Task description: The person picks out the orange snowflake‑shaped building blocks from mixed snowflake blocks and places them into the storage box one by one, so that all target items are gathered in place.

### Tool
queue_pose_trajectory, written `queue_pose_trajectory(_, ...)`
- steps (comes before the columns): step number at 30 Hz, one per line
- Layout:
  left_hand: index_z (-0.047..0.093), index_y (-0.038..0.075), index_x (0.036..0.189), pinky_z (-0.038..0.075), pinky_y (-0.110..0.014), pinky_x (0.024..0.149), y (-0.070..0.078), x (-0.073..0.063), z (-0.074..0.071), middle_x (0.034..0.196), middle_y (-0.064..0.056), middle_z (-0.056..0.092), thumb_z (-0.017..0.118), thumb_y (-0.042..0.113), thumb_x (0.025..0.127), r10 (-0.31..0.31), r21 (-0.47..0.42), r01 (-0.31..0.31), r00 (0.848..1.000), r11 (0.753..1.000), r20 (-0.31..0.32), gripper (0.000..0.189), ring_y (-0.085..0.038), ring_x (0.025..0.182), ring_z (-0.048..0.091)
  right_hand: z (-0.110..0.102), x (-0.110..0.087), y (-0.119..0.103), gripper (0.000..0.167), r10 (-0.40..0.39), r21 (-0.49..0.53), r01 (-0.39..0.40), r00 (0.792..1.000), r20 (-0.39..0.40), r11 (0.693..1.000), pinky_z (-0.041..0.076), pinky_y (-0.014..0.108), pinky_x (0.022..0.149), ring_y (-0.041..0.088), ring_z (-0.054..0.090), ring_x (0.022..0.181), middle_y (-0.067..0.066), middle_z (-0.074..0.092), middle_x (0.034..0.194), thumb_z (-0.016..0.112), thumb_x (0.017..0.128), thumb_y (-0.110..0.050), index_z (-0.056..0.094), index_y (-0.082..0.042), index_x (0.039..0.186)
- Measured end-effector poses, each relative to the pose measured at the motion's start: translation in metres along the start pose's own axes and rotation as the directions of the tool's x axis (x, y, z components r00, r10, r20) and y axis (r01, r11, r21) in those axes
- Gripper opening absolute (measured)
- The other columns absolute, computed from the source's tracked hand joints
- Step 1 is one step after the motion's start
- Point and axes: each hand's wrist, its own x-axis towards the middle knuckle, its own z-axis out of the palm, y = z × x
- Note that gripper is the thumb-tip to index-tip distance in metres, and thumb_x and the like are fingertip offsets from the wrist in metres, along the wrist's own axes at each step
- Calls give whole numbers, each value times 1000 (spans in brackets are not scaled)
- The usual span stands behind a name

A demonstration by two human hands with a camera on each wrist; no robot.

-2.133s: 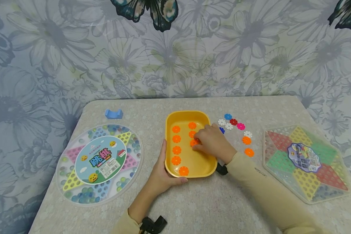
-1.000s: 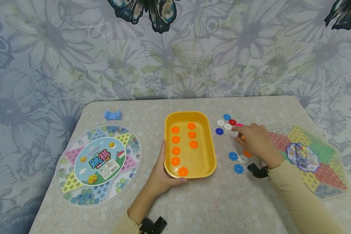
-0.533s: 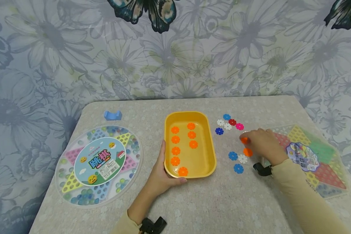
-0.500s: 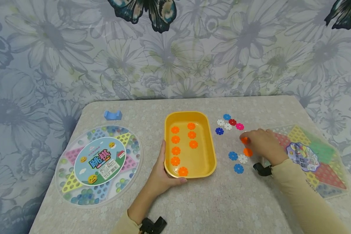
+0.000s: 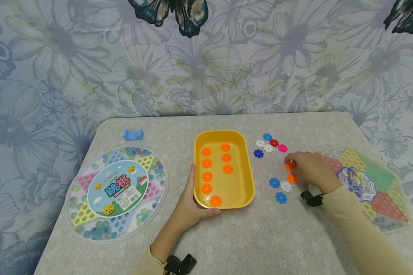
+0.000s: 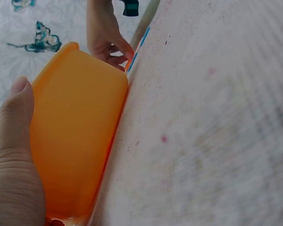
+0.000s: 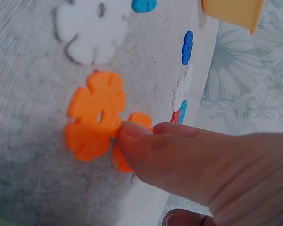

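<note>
A yellow tray (image 5: 241, 191) stands mid-table with several orange snowflake discs (image 5: 207, 163) laid in two columns inside. My left hand (image 5: 189, 208) holds its near left corner, thumb along the front wall and fingers up the left side. In the left wrist view the thumb (image 6: 16, 122) lies against the tray wall (image 6: 80, 127). To the right of the tray, my right hand (image 5: 309, 170) pinches an orange snowflake disc (image 5: 289, 165) at the table. A second orange disc (image 5: 291, 178) lies just nearer; the right wrist view shows this disc (image 7: 95, 115) close up beside the thumb.
Loose white, blue, red and pink snowflake discs (image 5: 273, 143) lie behind, with blue and white ones (image 5: 274, 183) nearer. A round checkers box (image 5: 117, 191) is at left, a clear hexagonal box (image 5: 361, 187) under the right forearm. A blue holder (image 5: 133, 135) stands at the back left.
My right hand has left the orange discs in the tray and moved right to the loose orange disc, where it has stayed for the last half second. The left hand keeps its place.
</note>
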Motion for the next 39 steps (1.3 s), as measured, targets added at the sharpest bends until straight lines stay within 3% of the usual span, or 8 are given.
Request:
queue_pose_trajectory(6, -10, 29, 160, 28, -26, 118, 1, 1, 0, 168, 1, 11, 94, 23, 66, 5, -11, -5, 1000, 1000, 3, 140, -21, 151, 27, -1, 2, 2, 25, -17, 6, 17, 1000, 0, 1000, 43, 52, 82, 30, 59, 91, 7, 65, 100, 78, 83, -10, 66, -16, 104)
queue_pose_trajectory(14, -9, 38, 158, 29, -25, 118, 2, 2, 0, 168, 1, 11, 95, 24, 66, 1, -20, -1, 1000, 1000, 4, 139, -20, 150, 28, -2, 0, 5, 25, -18, -5, 19, 1000, 17, 1000, 48, 47, 76, 23, 59, 81, 6, 69, 96, 78, 86, -21, 69, -12, 108)
queue_pose_trajectory(22, -8, 42, 157, 27, -24, 118, 1, 1, 0, 168, 2, 12, 95, 24, 65, -11, -3, 11, 1000, 1000, 2, 139, -17, 150, 28, -5, -2, 6, 40, 2, 23, -4, 997, 77, 1000, 44, 62, 94, 33, 64, 102, 14, 72, 113, 78, 85, -32, 73, -7, 116)
queue_pose_trajectory(25, -8, 42, 157, 27, -25, 118, 1, 1, 0, 168, 2, 12, 95, 23, 65, -7, -5, 7, 1000, 1000, 2, 139, -17, 151, 27, -7, -4, 5, 40, -13, 21, 11, 997, 71, 1000, 45, 62, 93, 34, 64, 101, 14, 72, 112, 79, 84, -33, 74, -7, 113)
queue_pose_trajectory(30, -8, 41, 157, 27, -24, 118, 1, 1, 0, 168, 1, 11, 95, 22, 65, 1, -26, -1, 1000, 1000, 6, 139, -19, 151, 27, -9, -7, -1, 39, -55, 33, 54, 998, 15, 998, 51, 56, 89, 30, 66, 96, 12, 73, 107, 77, 86, -36, 74, -6, 110)
queue_pose_trajectory(35, -8, 41, 157, 28, -24, 118, 1, 1, 0, 168, 0, 13, 95, 20, 65, 6, -28, -6, 1000, 1000, 4, 139, -21, 150, 28, -14, -7, -21, 43, -70, 116, 77, 996, -62, 990, 52, 55, 96, 33, 63, 110, 13, 69, 119, 72, 91, -38, 70, -7, 120)
queue_pose_trajectory(39, -8, 41, 157, 29, -27, 118, 0, 1, 0, 168, 0, 14, 95, 20, 65, 4, -27, -3, 1000, 1000, 2, 139, -22, 150, 30, -17, -6, -43, 41, -132, 184, 160, 979, -155, 970, 50, 55, 99, 33, 61, 116, 11, 68, 122, 73, 90, -35, 69, -10, 122)
